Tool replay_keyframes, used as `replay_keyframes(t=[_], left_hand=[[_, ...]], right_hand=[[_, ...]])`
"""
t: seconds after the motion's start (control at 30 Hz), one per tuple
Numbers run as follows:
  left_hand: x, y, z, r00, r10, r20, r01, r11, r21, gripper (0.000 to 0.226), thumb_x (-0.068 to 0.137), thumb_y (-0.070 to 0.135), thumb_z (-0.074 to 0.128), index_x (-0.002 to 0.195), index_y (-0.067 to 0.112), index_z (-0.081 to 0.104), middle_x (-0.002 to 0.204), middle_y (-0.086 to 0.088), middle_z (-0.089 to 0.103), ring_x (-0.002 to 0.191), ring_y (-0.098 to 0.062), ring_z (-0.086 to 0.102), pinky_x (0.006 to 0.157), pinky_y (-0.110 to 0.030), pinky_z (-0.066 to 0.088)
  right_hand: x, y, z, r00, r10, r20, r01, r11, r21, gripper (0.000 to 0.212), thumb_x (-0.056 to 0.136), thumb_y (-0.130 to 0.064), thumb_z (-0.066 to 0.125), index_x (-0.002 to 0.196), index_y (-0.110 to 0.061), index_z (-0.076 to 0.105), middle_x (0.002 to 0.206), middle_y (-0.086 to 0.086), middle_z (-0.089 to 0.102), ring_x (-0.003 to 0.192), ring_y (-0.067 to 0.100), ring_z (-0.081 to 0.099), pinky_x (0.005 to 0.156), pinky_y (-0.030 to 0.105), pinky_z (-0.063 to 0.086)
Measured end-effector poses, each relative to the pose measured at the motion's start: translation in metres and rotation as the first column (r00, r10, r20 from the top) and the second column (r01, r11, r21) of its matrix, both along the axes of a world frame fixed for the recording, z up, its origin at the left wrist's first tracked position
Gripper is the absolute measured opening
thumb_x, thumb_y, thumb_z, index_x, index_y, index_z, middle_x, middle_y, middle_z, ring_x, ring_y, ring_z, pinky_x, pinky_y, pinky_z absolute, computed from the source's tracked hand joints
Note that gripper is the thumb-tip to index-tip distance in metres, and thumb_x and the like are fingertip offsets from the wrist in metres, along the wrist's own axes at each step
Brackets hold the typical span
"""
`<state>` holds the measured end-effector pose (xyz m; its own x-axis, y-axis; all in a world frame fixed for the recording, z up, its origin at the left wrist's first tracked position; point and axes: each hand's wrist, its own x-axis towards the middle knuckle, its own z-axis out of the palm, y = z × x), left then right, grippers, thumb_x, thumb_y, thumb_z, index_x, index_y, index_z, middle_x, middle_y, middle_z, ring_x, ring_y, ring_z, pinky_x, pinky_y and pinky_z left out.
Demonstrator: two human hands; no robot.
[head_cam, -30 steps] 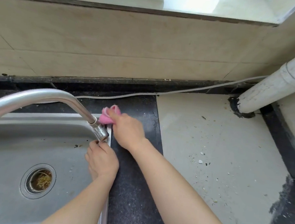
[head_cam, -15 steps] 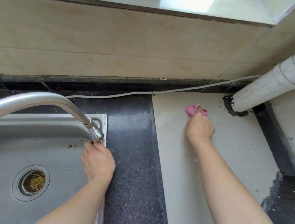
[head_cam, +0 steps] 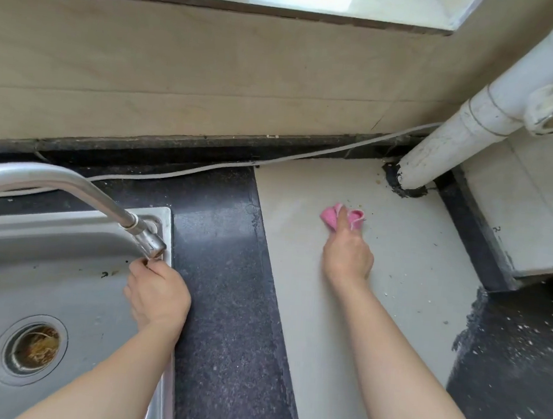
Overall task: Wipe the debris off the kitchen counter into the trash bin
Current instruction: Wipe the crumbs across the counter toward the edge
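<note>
**Pink cloth pressed to the pale worktop, left hand at the sink corner**

The right hand [head_cam: 347, 258] has its fingers [head_cam: 342, 219] closed on a bunched pink cloth [head_cam: 329, 217], pressing it flat onto the pale worktop panel [head_cam: 376, 316]. The left hand [head_cam: 157, 294] rests on the rim of the steel sink [head_cam: 65, 275], fingers curled together just below the faucet spout tip [head_cam: 153, 244]; whether they pinch anything cannot be told.

Crumbs [head_cam: 372, 213] lie just beside the cloth, towards the white pipe [head_cam: 439, 146] entering the worktop. More white specks [head_cam: 529, 348] scatter over the dark stone at the right. A white cable [head_cam: 205, 170] runs along the wall. No trash bin is in view.

Half a second ago the cloth sat nearer the wall; it has since been drawn back towards the person.
</note>
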<state>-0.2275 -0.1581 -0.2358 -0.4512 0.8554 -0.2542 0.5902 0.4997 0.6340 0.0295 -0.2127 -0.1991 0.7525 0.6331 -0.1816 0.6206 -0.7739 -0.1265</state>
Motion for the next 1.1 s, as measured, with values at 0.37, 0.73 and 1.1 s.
replay_keyframes(t=[0.37, 0.73, 1.1], left_hand=[[0.002, -0.001, 0.003, 1.000, 0.021, 0.004, -0.021, 1.000, -0.021, 0.041, 0.096, 0.027, 0.027, 0.117, -0.001, 0.048, 0.123, -0.030, 0.053, 0.113, -0.047, 0.046, 0.091, -0.053, 0.036], [0.002, -0.002, 0.002, 1.000, 0.010, -0.005, -0.010, 1.000, -0.011, 0.042, 0.097, 0.025, 0.026, 0.118, -0.004, 0.048, 0.125, -0.031, 0.051, 0.117, -0.046, 0.045, 0.094, -0.052, 0.035], [0.004, -0.001, 0.002, 0.999, 0.020, -0.027, -0.020, 1.000, 0.001, 0.041, 0.098, 0.022, 0.027, 0.120, -0.007, 0.047, 0.124, -0.034, 0.051, 0.117, -0.048, 0.046, 0.092, -0.051, 0.034]], right_hand=[[-0.022, 0.005, 0.033, 0.996, -0.055, -0.065, 0.062, 0.991, 0.116, 0.054, 0.097, -0.015, 0.035, 0.148, -0.024, 0.017, 0.115, 0.017, 0.063, 0.095, 0.036, 0.063, 0.069, 0.038, 0.039], [-0.018, -0.065, 0.007, 0.999, -0.033, -0.022, 0.029, 0.987, -0.155, 0.068, 0.097, -0.014, 0.038, 0.153, -0.035, 0.004, 0.118, 0.016, 0.060, 0.098, 0.032, 0.064, 0.075, 0.037, 0.046], [-0.050, -0.052, 0.045, 0.994, 0.027, -0.105, -0.027, 1.000, 0.000, 0.060, 0.096, -0.010, 0.034, 0.149, -0.035, 0.020, 0.115, 0.016, 0.063, 0.098, 0.033, 0.063, 0.077, 0.039, 0.046]])
